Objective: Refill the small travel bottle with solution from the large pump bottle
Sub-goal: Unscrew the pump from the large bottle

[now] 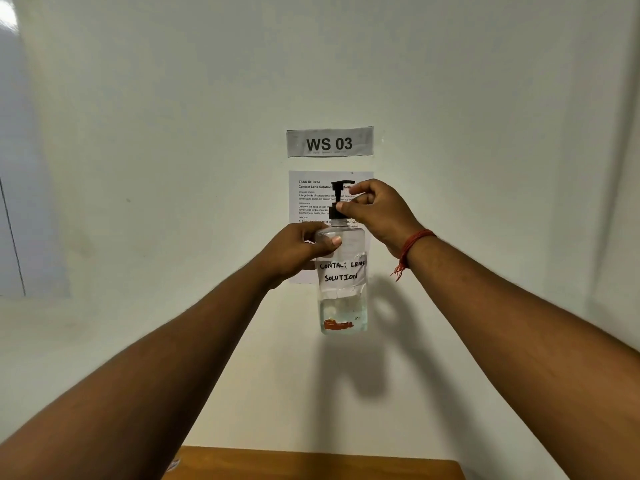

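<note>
**Pump collar in the grip, bottle up off the table**

Held high in front of the wall: large pump bottle, clear of the wooden table far below. Left hand wrapped round the shoulder, thumb across the front, probably to brace against twisting. Right hand pinching the black pump at its collar, fingers curled, likely unscrewing. Kept upright, presumably so the shallow liquid stays at the bottom. Handwritten label facing out. Small travel bottle nowhere in view. Behind, instruction sheet and WS 03 sign.
</note>
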